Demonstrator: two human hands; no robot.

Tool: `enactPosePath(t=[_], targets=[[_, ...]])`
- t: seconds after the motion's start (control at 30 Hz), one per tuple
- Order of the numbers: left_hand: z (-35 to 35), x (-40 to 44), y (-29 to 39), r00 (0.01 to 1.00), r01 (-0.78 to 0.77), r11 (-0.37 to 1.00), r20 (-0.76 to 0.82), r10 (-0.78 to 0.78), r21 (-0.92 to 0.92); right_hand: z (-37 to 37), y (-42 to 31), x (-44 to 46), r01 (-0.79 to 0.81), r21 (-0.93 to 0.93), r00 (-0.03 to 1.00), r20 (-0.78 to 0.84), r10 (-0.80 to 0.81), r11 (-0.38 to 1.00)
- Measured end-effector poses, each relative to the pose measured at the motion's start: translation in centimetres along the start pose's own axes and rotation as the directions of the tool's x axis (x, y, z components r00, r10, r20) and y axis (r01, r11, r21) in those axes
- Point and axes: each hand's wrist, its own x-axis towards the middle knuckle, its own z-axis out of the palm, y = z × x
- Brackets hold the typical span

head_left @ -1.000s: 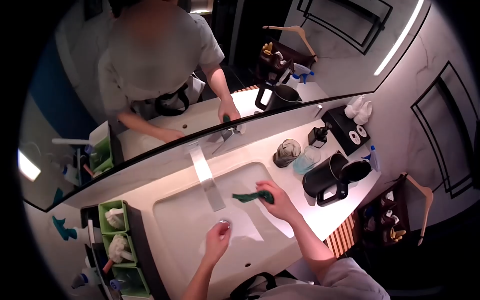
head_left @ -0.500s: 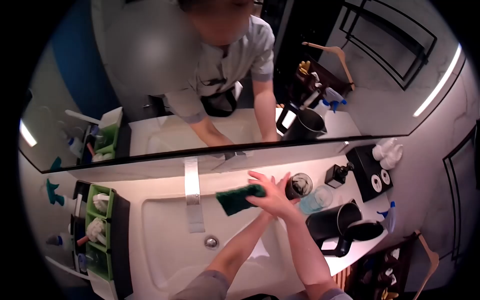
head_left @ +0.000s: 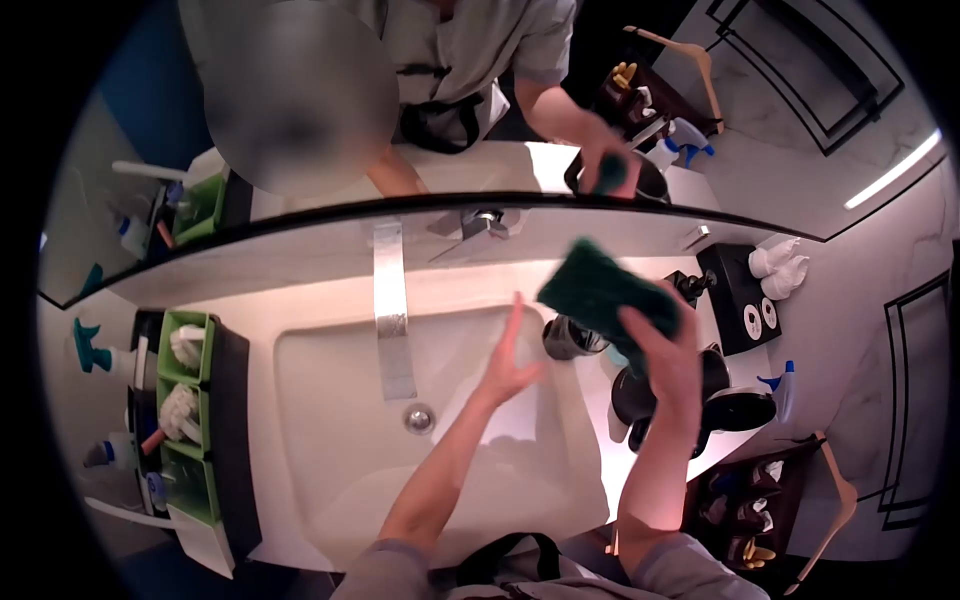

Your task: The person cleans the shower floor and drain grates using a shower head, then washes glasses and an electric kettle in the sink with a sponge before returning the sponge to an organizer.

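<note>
Raised over the counter to the right of the sink, my right hand [head_left: 668, 350] grips a dark green cloth [head_left: 603, 300], which looks folded flat. It hides part of what stands beneath. Over the right part of the white sink [head_left: 440, 520], my left hand [head_left: 508, 372] holds nothing, its fingers stretched out and its thumb apart. Close to the cloth is a dark glass [head_left: 570, 340] with a dark lining. A black kettle [head_left: 715, 378] stands behind my right hand, partly covered by it.
A chrome faucet [head_left: 391, 290] reaches over the basin below a wide mirror. On the left sits a caddy with green bins [head_left: 188, 347] and spray bottles. A black box [head_left: 738, 300], a soap dispenser [head_left: 690, 284] and a blue-topped spray bottle [head_left: 785, 392] stand at right.
My hands have moved apart. The right one has carried the green cloth rightward and up over the counter, while the left has drawn back over the sink. The camera view has tilted down.
</note>
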Motion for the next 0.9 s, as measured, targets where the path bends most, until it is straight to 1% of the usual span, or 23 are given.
enactPosePath(t=[0.07,0.1,0.13,0.17,0.2,0.27,0.3,0.33,0.37,0.4,0.47,0.5,0.57,0.6,0.63,0.67,0.7,0.73,0.77,0.8,0.83,0.87,0.9], targets=[[-3.1,-2.7,0.5,0.985,0.003,0.973,-0.169,-0.043,-0.232,-0.5,-0.6,-3.0,-0.046,0.214,0.985,-0.15,0.079,0.976],[-4.8,-4.2,0.7,0.963,-0.012,0.942,-0.257,-0.079,-0.336,-0.3,0.2,-3.8,-0.062,0.205,0.99,-0.113,0.087,0.977],[-6.3,-5.8,1.2,0.922,-0.018,0.882,-0.349,-0.167,-0.471,0.2,1.6,-4.7,-0.092,0.149,0.995,-0.03,0.098,0.985],[-7.8,-7.5,2.0,0.824,0.011,0.808,-0.452,-0.341,-0.589,1.3,2.9,-4.8,-0.047,0.065,0.993,0.116,0.039,0.997],[-9.9,-8.8,1.6,0.816,0.01,0.821,-0.47,-0.337,-0.571,2.6,4.3,-4.7,0.013,-0.008,0.963,0.268,-0.01,1.0],[-14.3,-12.2,1.0,0.678,-0.187,0.814,-0.672,-0.299,-0.55,5.2,7.3,-4.3,0.039,-0.261,0.917,0.393,0.069,0.964],[-16.0,-13.5,1.9,0.651,-0.187,0.835,-0.702,-0.289,-0.517,6.5,9.3,-4.2,0.022,-0.261,0.95,0.308,0.061,0.965],[-17.7,-14.8,2.7,0.64,-0.344,0.683,-0.693,-0.332,-0.644,7.1,10.9,-3.7,0.002,-0.297,0.956,0.28,0.085,0.955],[-19.1,-16.0,3.5,0.639,-0.489,0.487,-0.678,-0.365,-0.723,7.6,12.1,-3.2,-0.103,-0.282,0.948,0.262,0.179,0.954],[-20.0,-17.0,4.4,0.611,-0.501,0.512,-0.704,-0.361,-0.697,8.4,12.5,-2.6,-0.205,-0.274,0.931,0.241,0.274,0.939],[-20.9,-18.6,5.8,0.684,-0.405,0.579,-0.655,-0.322,-0.708,9.4,12.2,-2.0,-0.25,-0.326,0.91,0.242,0.336,0.912],[-21.0,-19.2,6.6,0.68,-0.403,0.576,-0.654,-0.332,-0.711,9.7,13.1,-1.8,-0.212,-0.3,0.928,0.237,0.288,0.93],[-21.5,-20.7,8.6,0.729,-0.38,0.584,-0.621,-0.288,-0.717,9.8,13.5,-1.4,-0.245,-0.301,0.927,0.205,0.313,0.922],[-21.9,-21.7,9.6,0.735,-0.416,0.537,-0.619,-0.277,-0.733,9.8,13.6,-0.9,-0.268,-0.287,0.93,0.174,0.325,0.92],[-22.1,-22.6,11.2,0.757,-0.439,0.56,-0.625,-0.19,-0.703,9.5,14.6,-0.3,-0.228,-0.309,0.945,0.16,0.286,0.923],[-22.2,-23.2,12.9,0.64,-0.507,0.579,-0.729,-0.244,-0.639,9.4,14.2,0.6,-0.172,-0.297,0.958,0.171,0.23,0.939],[-22.1,-23.2,14.8,0.552,-0.47,0.749,-0.818,-0.163,-0.467,9.4,14.5,2.0,-0.073,-0.303,0.97,0.201,0.139,0.95],[-22.0,-23.2,15.6,0.556,-0.462,0.751,-0.814,-0.17,-0.472,9.6,14.8,3.1,-0.128,-0.233,0.964,0.197,0.176,0.964],[-22.0,-23.1,16.3,0.501,-0.326,0.898,-0.859,-0.101,-0.296,10.3,15.2,4.7,0.072,-0.252,0.977,0.211,-0.018,0.965],[-22.1,-23.0,16.6,0.465,-0.162,0.982,-0.885,-0.012,-0.099,11.5,13.8,5.7,0.086,-0.102,0.967,0.249,-0.059,0.991],[-21.7,-22.2,15.6,0.502,-0.009,0.999,-0.864,-0.04,-0.052,12.2,13.2,6.8,-0.008,-0.01,0.924,0.382,0.011,1.0],[-21.6,-21.5,14.1,0.557,0.166,0.971,-0.795,-0.239,-0.175,12.9,13.7,7.7,-0.101,0.083,0.909,0.412,0.058,0.991],[-21.5,-20.7,12.2,0.574,0.339,0.901,-0.699,-0.427,-0.272,12.9,14.1,7.7,-0.187,0.207,0.895,0.44,0.079,0.96]])
